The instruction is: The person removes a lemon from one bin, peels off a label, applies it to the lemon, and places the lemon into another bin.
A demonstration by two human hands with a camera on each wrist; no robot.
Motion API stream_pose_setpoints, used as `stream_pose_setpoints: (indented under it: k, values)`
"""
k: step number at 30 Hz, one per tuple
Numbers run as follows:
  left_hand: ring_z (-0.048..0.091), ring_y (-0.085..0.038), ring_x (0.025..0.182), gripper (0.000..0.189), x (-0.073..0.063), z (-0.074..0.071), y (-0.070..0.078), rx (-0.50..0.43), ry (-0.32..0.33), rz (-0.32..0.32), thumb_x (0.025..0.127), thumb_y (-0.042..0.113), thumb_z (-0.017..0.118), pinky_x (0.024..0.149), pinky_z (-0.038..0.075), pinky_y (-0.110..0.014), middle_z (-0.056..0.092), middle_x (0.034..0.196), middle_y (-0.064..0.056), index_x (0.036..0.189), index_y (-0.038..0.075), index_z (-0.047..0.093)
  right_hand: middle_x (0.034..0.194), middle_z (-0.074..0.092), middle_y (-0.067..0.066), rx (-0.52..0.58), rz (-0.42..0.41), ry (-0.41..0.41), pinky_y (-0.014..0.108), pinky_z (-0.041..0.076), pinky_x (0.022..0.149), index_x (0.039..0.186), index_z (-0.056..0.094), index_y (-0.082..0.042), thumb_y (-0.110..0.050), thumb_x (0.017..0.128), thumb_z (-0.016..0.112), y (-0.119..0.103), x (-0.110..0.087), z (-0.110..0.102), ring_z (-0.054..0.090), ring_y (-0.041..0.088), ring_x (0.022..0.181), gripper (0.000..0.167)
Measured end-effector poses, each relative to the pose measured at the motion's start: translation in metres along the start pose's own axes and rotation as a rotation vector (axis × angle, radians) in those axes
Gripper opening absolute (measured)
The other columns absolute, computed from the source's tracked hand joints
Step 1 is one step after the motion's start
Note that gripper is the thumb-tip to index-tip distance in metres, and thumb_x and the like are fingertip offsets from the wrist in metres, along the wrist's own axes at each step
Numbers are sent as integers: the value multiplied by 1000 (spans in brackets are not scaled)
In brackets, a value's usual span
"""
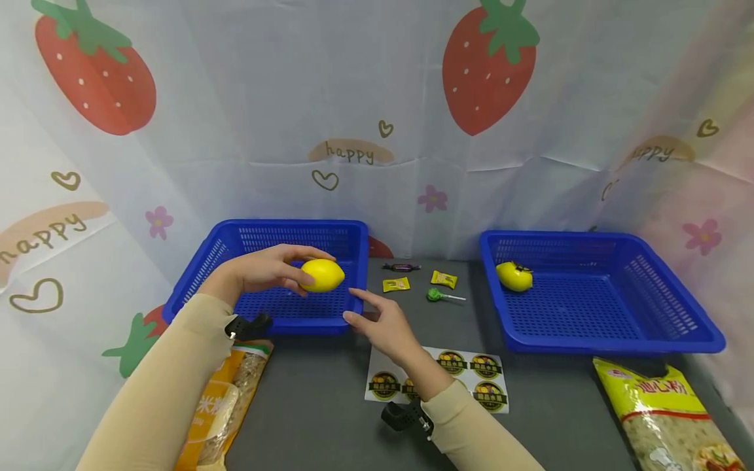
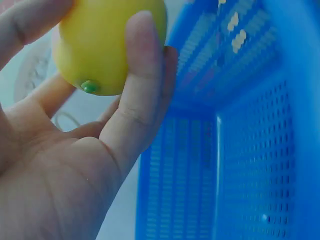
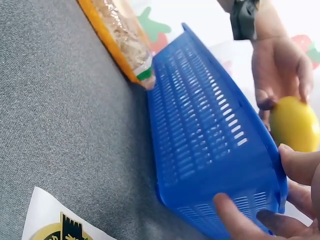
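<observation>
In the head view my left hand (image 1: 273,268) pinches a yellow lemon (image 1: 323,275) between thumb and fingers, above the left blue basket (image 1: 330,325). The left wrist view shows the green-tipped end of the lemon (image 2: 107,50) facing the palm. At the front right corner of that basket is my right hand (image 1: 385,327). Seen from the right wrist, its thumb and fingers hold this corner, with one fingertip at the rim and others against the outer walls of the basket (image 3: 200,120). Parts of the right fingers are cut off by that frame's edge.
Another blue basket (image 1: 665,327) stands at right with a yellow, dark-topped fruit (image 1: 515,277) in it. Between the baskets lie yellow-wrapped candies (image 1: 396,284), a dark-wrapped candy (image 1: 402,267) and a green lollipop (image 1: 434,295). A sticker sheet (image 1: 436,356) and two food bags (image 1: 671,412) lie nearer.
</observation>
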State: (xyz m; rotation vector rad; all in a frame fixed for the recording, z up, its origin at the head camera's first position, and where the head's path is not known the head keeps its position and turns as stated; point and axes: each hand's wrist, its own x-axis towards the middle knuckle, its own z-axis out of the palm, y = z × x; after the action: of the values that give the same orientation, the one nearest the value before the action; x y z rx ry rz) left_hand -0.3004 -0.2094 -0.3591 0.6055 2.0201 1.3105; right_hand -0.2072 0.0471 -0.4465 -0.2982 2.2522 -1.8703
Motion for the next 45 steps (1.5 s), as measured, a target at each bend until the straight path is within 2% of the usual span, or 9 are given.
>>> stream_pose_setpoints:
  k: [6,11,15,19,25,30,37,40,45]
  values:
    - [58,-36,114,57,-3,22,6,10,30,105,94,18,70,97,55,-45,51,144,-12,148,18,51,158,41,12,-24,-25,-11,47,58,91,147,54,-20,-32,99,66,0,-1,-5,70,35,111,51]
    - [65,-32,108,47,-8,53,8,20,91,131,95,22,71,92,57,-45,54,139,-14,138,12,54,161,38,12,-33,-25,11,46,58,90,149,51,-14,-24,103,61,0,-4,-11,66,33,118,48]
    - [67,-32,106,46,-15,83,11,-21,125,147,95,22,72,91,57,-53,54,138,-15,137,10,55,161,38,10,-31,-27,28,42,59,89,148,53,-13,-17,104,58,-2,-8,-17,64,33,121,44]
    - [68,-31,105,48,-15,105,12,-81,218,149,93,22,74,91,57,-52,56,135,-15,137,12,57,155,46,10,2,-40,47,46,58,90,145,55,-13,-17,106,54,-7,-16,-27,65,32,119,40]
    - [68,-28,108,50,-5,127,9,-157,344,171,95,23,72,92,57,-47,55,138,-16,142,16,56,139,59,12,144,-44,67,44,59,89,144,56,-13,-24,108,49,-16,-33,-43,66,28,115,38]
    - [69,-27,107,48,8,147,10,-201,433,174,96,22,71,90,58,-40,57,134,-17,142,16,56,140,56,12,172,-73,57,49,57,93,145,53,-12,-36,105,56,-17,-45,-56,65,29,117,48]
    - [64,-31,119,49,29,178,18,-248,470,188,96,20,71,91,58,-39,56,135,-19,138,7,49,135,59,12,149,-100,197,35,58,90,137,59,-8,-31,98,67,-17,-56,-71,64,28,118,46]
    - [63,-33,122,47,36,184,17,-218,488,203,97,21,70,93,57,-42,56,137,-16,138,8,53,132,60,11,135,-95,239,32,58,90,132,61,-9,-32,96,70,-14,-59,-78,65,26,117,44]
    - [64,-31,120,46,49,192,12,-86,518,195,98,29,69,96,56,-46,61,135,-11,141,17,58,133,60,10,110,-61,258,31,57,91,133,60,-10,-35,93,73,-5,-64,-92,65,25,119,48]
